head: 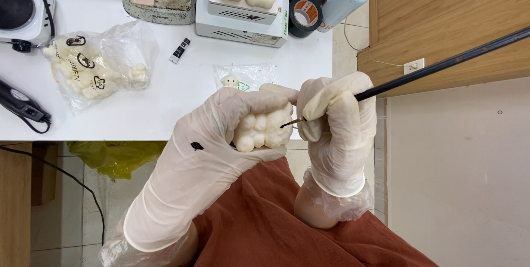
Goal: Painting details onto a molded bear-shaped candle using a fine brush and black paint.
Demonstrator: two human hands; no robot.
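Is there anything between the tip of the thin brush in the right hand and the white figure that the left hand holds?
Nothing visible. The brush tip meets the white figure on its bare right side; the left hand wraps its other side, the right hand stays beside it.

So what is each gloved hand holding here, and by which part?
Left hand wraps the lumpy white figure around its back and sides. Right hand pinches a long black brush near its tip.

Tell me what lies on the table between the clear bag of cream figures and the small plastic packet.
In the head view, only a small black tube lies on the white table between them.
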